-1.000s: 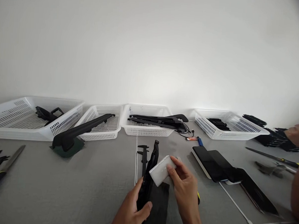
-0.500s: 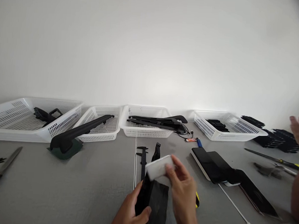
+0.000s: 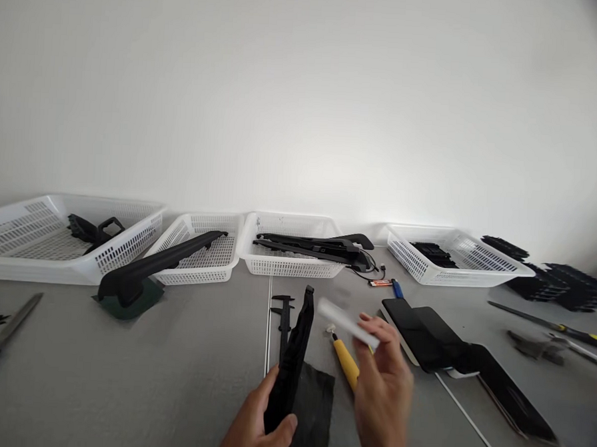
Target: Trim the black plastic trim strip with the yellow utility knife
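Observation:
My left hand [image 3: 258,418] is closed round the lower end of a long black plastic part [image 3: 294,357], which stands tilted with its narrow tip up. To its right my right hand [image 3: 384,388] pinches a flat white block [image 3: 348,321], blurred by motion and apart from the black part. Under my hands a dark sheet [image 3: 316,411] lies on the table. Between it and my right hand is a yellow-handled tool [image 3: 345,363], partly covered by that hand. A black caliper [image 3: 284,319] lies just behind the black part.
White baskets [image 3: 291,268] line the wall, several holding black parts. A long black part [image 3: 161,263] leans over one basket's edge. At right lie phones [image 3: 417,333], a white cable [image 3: 473,423] and a file [image 3: 548,323]; a knife [image 3: 7,332] lies at left.
My right hand has drawn the white block away from the black part, to the right, uncovering the yellow-handled tool. Another person's hand and arm at the right edge have left the view.

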`<state>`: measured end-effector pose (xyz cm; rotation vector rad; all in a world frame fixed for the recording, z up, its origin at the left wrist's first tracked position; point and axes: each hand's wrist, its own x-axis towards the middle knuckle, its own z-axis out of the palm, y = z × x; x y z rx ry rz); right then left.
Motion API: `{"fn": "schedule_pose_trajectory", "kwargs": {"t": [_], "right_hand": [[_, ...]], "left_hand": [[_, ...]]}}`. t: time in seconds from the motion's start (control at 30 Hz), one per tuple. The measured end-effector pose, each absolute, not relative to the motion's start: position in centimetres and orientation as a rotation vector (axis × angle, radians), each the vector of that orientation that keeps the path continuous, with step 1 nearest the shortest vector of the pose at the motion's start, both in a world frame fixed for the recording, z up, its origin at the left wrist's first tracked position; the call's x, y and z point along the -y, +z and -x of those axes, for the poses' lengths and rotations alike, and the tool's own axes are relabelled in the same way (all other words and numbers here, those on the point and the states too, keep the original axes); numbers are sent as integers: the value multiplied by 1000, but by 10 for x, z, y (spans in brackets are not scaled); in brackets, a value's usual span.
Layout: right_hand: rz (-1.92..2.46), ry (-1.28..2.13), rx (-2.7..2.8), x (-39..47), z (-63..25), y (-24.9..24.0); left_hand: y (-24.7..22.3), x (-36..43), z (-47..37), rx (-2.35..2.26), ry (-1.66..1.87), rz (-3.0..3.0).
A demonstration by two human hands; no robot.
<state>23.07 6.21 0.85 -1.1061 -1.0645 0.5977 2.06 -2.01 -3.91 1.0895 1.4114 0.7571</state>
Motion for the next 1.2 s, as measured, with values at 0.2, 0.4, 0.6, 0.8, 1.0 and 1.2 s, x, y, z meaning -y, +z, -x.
{"fn": "schedule_pose_trajectory", "kwargs": {"t": [0.2, 0.4, 0.6, 0.8, 1.0, 1.2], "right_hand": [[1040, 898, 1385, -60, -204, 6], [1045, 1068, 1036, -75, -208, -5], [1057, 964, 947, -81, -203, 1], [1097, 1017, 959, -84, -208, 0], [1083, 1138, 970, -73, -208, -3], [1057, 1178, 862, -46, -195, -11]], "left_hand": [[-41, 16, -17, -1412, 729, -1063], [-46, 18, -23, -1433, 718, -1141], [-42, 20, -27, -1438, 773, -1200], [-40, 21, -27, -1454, 789, -1130], [-44, 19, -29, -1462, 796, -1099], [-53, 20, -29, -1496, 900, -1110]]}}
